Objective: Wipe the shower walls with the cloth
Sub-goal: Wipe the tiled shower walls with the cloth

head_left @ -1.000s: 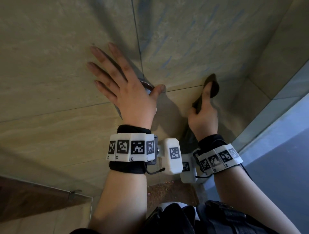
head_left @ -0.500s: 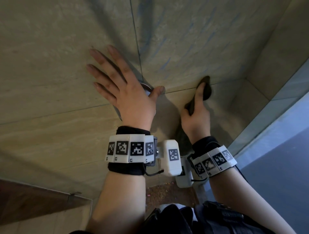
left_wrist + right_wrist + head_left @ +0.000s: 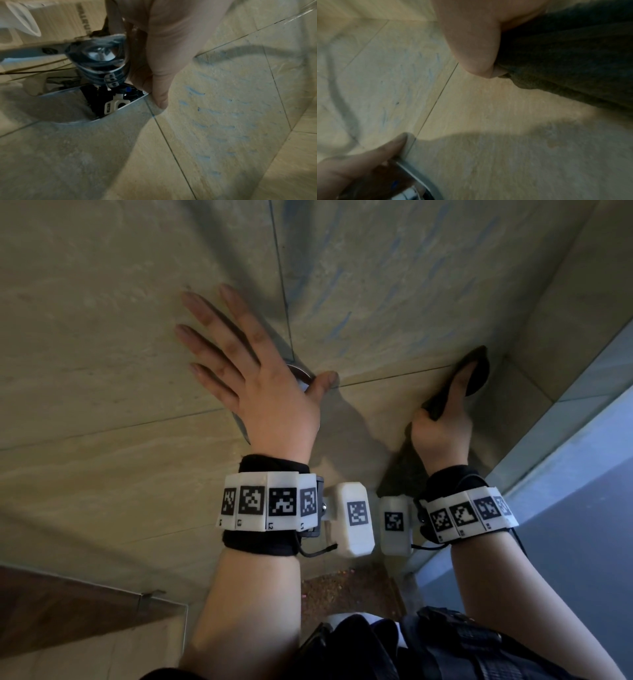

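A dark cloth [image 3: 478, 369] [image 3: 573, 56] is pressed against the beige tiled shower wall [image 3: 394, 285] near the right corner. My right hand [image 3: 442, 426] grips the cloth, thumb [image 3: 474, 47] clamped on it. My left hand [image 3: 260, 381] lies flat on the wall with fingers spread, its palm over a chrome tap fitting [image 3: 102, 59]; the left thumb [image 3: 159, 94] touches the tile beside the fitting's round plate [image 3: 68, 105]. Faint blue streaks [image 3: 214, 121] mark the tile above the cloth.
A side wall [image 3: 565, 313] meets the tiled wall just right of the cloth. A glass panel edge [image 3: 548, 467] runs along the right. Brown speckled floor [image 3: 349, 590] shows below my wrists. A dark wooden surface [image 3: 61, 607] sits at the lower left.
My right hand slid the cloth left along the wall, then back right toward the corner. The left hand has stayed flat on the wall.
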The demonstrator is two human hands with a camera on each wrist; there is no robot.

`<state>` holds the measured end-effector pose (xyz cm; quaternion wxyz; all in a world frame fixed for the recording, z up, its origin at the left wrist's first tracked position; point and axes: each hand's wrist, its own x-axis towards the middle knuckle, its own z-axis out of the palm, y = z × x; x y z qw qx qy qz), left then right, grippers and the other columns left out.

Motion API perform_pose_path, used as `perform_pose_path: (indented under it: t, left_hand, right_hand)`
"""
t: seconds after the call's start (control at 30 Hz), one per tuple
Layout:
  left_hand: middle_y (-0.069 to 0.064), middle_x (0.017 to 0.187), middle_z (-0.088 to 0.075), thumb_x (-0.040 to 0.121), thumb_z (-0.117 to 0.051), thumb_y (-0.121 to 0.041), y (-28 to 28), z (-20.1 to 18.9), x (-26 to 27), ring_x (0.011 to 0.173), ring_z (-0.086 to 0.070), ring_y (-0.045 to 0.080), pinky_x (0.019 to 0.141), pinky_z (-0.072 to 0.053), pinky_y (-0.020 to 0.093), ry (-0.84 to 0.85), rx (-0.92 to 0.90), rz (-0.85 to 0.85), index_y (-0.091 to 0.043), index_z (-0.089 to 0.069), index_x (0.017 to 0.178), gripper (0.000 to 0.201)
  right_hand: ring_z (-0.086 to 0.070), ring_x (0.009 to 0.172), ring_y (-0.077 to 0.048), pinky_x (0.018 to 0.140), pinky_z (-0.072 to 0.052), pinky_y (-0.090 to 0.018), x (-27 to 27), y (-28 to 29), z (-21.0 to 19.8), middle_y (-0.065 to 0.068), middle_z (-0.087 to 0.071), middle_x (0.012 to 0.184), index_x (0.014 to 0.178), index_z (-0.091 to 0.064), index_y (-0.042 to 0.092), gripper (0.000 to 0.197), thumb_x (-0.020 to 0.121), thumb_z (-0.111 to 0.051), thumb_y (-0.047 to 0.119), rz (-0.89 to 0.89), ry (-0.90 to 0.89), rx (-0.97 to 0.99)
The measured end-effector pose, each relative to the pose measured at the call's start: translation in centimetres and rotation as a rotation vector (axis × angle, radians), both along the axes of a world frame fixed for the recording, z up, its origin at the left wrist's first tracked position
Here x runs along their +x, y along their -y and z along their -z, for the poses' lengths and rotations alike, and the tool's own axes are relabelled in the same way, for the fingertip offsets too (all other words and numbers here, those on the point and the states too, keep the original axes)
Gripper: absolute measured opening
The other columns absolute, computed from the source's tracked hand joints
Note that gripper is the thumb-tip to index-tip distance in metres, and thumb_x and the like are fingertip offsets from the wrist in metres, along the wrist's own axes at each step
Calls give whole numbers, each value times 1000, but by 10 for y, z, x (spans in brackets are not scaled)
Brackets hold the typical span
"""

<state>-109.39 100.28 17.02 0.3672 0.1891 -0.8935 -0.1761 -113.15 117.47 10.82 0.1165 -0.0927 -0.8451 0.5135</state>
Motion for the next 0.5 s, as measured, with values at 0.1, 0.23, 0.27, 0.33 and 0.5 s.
perform_pose_path:
  t: [0.1, 0.23, 0.27, 0.33, 0.5]
  left_hand:
    - [34, 155, 1, 58, -75, -68, 0, 0, -1, 142, 3, 54, 116, -2, 60, 10, 3, -6, 3, -2, 151, 137]
    - [33, 155, 6, 61, -73, -67, 0, -2, 0, 142, 8, 52, 116, 1, 59, 46, 30, 15, 2, 3, 151, 137]
    - [33, 155, 6, 61, -73, -67, 0, -2, 0, 142, 8, 53, 116, 1, 60, 41, 29, 15, 3, 2, 151, 136]
    - [35, 155, 3, 60, -74, -67, 1, -1, 0, 142, 5, 54, 116, -2, 61, 21, 16, 7, 3, -1, 151, 136]
    - [35, 155, 0, 59, -74, -69, 0, -1, 1, 142, 3, 54, 116, -4, 61, 7, -1, -7, 3, -3, 151, 137]
  right_hand:
    - [-48, 75, -15, 77, -38, -24, -2, 1, -3, 8, -47, 82, 152, 10, 32, 86, 91, -47, 9, 20, 11, -56]
    - [-48, 64, -7, 59, -38, -15, 2, 16, 0, 4, -48, 74, 151, 11, 33, 89, 90, -48, 8, -5, -24, -66]
    - [-51, 66, -11, 63, -41, -17, 5, 21, 1, 3, -51, 76, 151, 11, 35, 89, 90, -48, 9, -34, -28, -54]
    - [-56, 76, -20, 76, -46, -28, 10, 28, 4, -1, -56, 85, 150, 11, 36, 88, 91, -50, 12, -92, -28, -33]
    - [-52, 72, -20, 74, -45, -32, 7, 19, 8, 2, -52, 77, 152, 7, 34, 84, 92, -48, 12, -72, -23, 33]
